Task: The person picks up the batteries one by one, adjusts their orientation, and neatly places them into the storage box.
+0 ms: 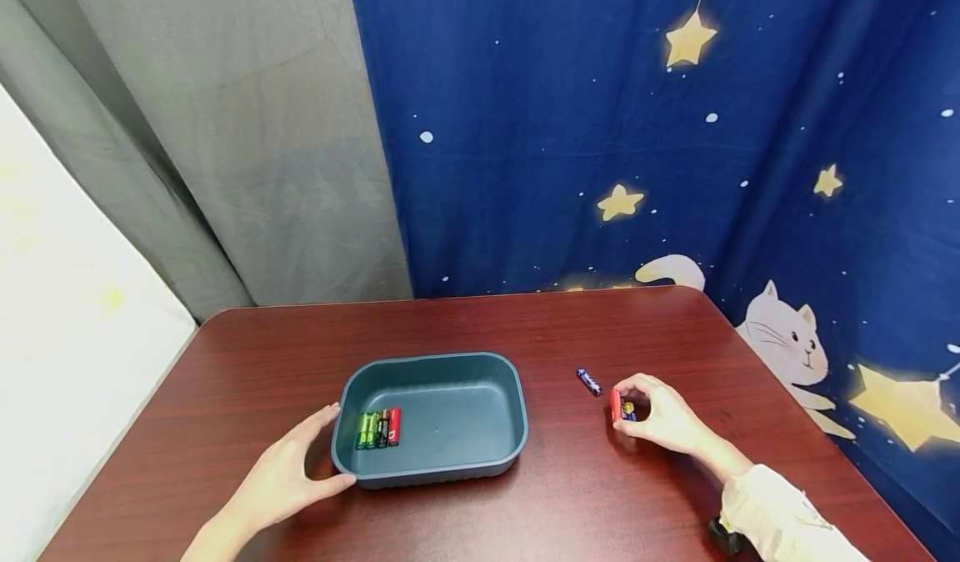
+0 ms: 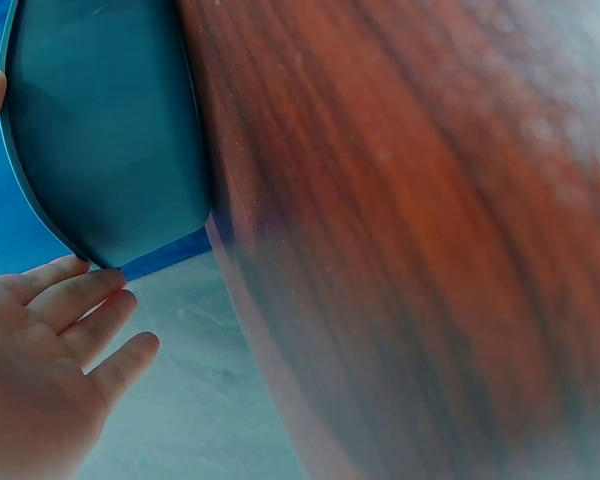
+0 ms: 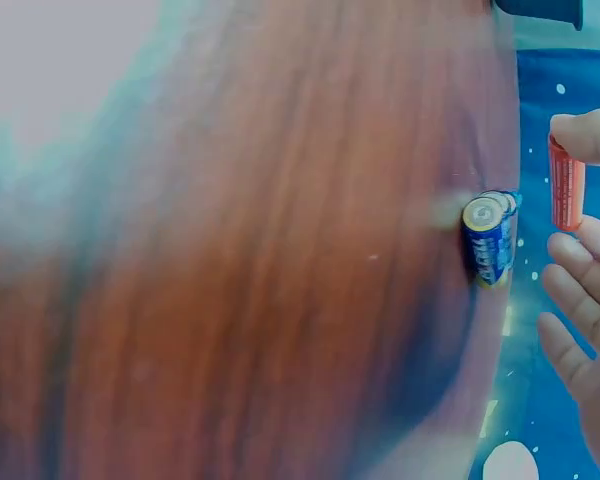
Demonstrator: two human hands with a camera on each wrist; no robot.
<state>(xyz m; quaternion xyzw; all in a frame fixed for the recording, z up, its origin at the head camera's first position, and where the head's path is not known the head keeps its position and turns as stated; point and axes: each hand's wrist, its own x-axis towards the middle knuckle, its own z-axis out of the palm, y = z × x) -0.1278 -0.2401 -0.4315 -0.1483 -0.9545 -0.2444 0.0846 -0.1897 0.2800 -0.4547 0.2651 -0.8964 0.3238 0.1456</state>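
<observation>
A blue-grey plastic bin [image 1: 465,462] sits on the table, and my left hand [image 1: 281,477] touches its left end, thumb at the front corner and fingers along the side. In the left wrist view those fingers [image 2: 90,300] look fairly straight against the rim. Inside the bin, at its left, several batteries [image 1: 378,429] lie in a row: green, black and red. My right hand [image 1: 667,416] pinches a red battery [image 3: 567,185] by its ends between thumb and finger. Just beyond it is a blue and yellow battery [image 1: 629,411], partly hidden in the head view.
Another blue battery [image 1: 588,382] lies on the reddish-brown table [image 1: 562,512] between the bin and my right hand. Behind the table hang a grey curtain [image 1: 300,170] and a blue star-patterned curtain [image 1: 525,128]. A white surface [image 1: 67,337] is at the left.
</observation>
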